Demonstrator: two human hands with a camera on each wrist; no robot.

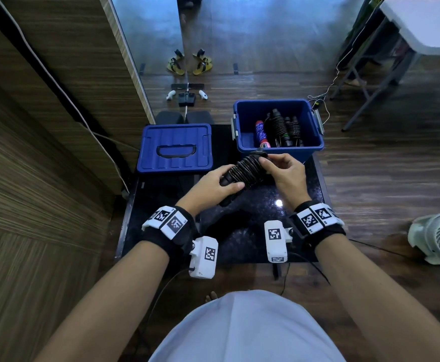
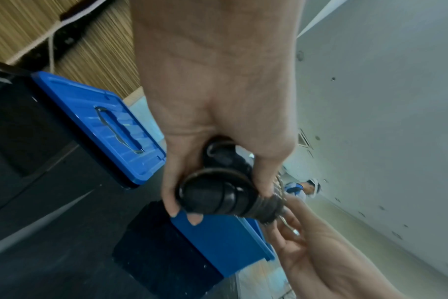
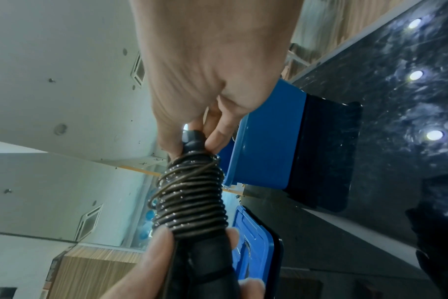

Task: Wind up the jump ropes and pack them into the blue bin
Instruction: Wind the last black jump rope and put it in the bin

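Observation:
A black jump rope (image 1: 245, 169) (image 3: 192, 194), its cord wound tightly round its handles, hangs above the dark table between both hands. My left hand (image 1: 213, 185) (image 2: 212, 113) grips the lower handle end (image 2: 205, 194). My right hand (image 1: 284, 169) (image 3: 207, 85) pinches the upper end, near the front rim of the blue bin (image 1: 242, 150) (image 3: 269, 141). Inside the bin lie two wound black ropes (image 1: 279, 126) and a blue-and-pink wound rope (image 1: 260, 133).
The bin's blue lid (image 1: 175, 147) (image 2: 97, 121) lies flat on the black table (image 1: 252, 220), left of the bin. A wood-panelled wall (image 1: 44, 126) stands at left, a white fan (image 1: 438, 236) on the floor at right, a white folding table (image 1: 422, 24) at far right.

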